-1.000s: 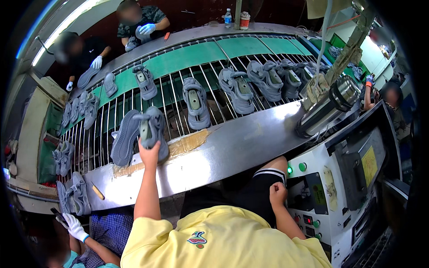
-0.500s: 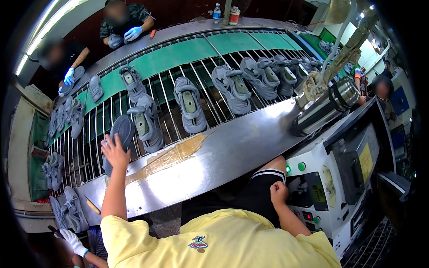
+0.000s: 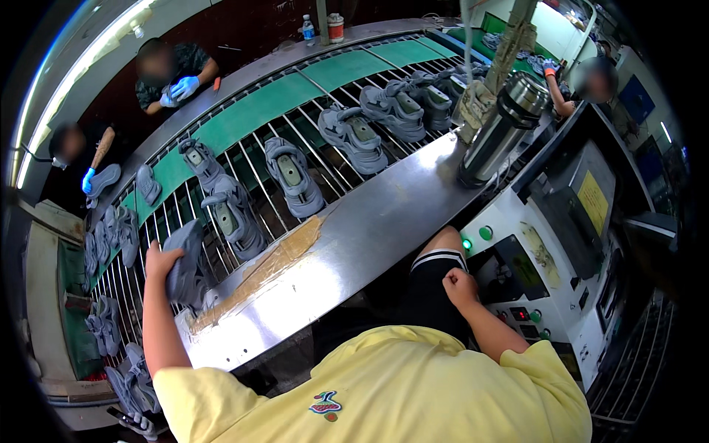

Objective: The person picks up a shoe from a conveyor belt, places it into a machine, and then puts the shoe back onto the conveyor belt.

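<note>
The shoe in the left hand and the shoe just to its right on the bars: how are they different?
The held shoe has the left hand on it, while the neighbouring shoe rests on the rack with no hand touching it. The neighbouring shoe shows a green insert in its opening; none is visible in the held shoe. Both are grey.

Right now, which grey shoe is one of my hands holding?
The grey shoe in your left hand, near the left end of the brown tape; your hands touch none of the other shoes.
</note>
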{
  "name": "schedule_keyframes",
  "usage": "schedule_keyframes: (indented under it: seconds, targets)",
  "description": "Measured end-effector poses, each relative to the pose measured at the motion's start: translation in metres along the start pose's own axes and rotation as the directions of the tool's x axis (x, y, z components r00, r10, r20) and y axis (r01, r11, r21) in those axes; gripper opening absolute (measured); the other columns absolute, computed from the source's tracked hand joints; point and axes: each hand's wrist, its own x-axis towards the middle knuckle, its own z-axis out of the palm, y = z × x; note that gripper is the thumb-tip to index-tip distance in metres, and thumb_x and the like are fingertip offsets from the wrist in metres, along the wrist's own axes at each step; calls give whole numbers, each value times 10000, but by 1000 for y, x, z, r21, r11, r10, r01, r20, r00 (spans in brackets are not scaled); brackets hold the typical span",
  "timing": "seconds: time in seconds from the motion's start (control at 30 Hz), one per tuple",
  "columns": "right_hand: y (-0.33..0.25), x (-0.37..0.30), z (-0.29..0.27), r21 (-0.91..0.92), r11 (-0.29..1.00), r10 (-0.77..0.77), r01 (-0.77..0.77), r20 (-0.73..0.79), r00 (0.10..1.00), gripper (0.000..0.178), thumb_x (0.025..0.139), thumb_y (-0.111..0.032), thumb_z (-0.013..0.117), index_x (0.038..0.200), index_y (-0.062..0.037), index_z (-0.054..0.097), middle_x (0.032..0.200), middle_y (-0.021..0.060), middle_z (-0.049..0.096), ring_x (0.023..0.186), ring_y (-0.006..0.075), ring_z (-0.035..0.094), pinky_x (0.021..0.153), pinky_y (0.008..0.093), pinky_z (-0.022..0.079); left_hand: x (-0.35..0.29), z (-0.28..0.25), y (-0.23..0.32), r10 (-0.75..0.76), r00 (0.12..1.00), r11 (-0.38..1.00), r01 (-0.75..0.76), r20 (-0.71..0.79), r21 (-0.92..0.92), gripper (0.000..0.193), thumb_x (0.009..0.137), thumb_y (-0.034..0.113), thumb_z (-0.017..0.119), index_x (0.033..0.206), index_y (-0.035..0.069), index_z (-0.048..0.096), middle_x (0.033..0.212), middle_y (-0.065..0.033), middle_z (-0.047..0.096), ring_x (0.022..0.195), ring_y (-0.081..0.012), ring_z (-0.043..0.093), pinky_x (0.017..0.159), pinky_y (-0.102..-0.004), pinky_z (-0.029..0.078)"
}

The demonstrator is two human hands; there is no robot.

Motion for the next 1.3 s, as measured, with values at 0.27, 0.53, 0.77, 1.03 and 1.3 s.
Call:
schedule_keyframes:
  seconds: [0.27,0.53,0.77,1.03,1.3]
  targets:
    - [-21,-17,-11,284,959,-10,-15,85,996,62,698,-89,639,727,-57,595,648,78,572,594,212,580,547,313,450,-247,31,-21,-25,864,-249,481,503,-840,497,796,376,585,1169,49,558,1081,-139,607,972,-264,582,914,-357,436]
    - [-98,-8,-31,817,575,-387,-50,325,863,372,742,-113,650,1104,-60,584,876,33,572,710,126,551,656,239,449,-339,98,176,519,584,-22,739,624,-673,405,830,276,581,1139,14,570,1075,-145,611,952,-243,592,882,-357,463]
    - [-115,-20,-135,784,-565,-442,-257,-24,896,623,692,-168,541,1283,1,445,1183,167,564,1056,338,564,943,456,436,-345,77,397,892,69,379,426,447,-821,325,859,188,577,1112,-16,581,1069,-151,614,934,-225,601,853,-357,486]
    - [24,-108,-239,793,-304,414,528,-389,823,672,644,-265,478,1259,7,470,1153,185,587,1013,349,584,930,452,467,-354,105,434,854,247,346,388,459,-854,185,851,124,553,952,-23,602,810,-107,634,725,-209,621,684,-322,514]
    - [171,-197,-424,692,522,617,498,-710,339,734,514,-120,498,1241,-22,470,1113,118,570,976,284,566,884,371,484,-282,209,364,725,626,359,11,286,-933,66,852,33,552,852,-13,599,704,-49,592,628,-115,544,583,-234,442]
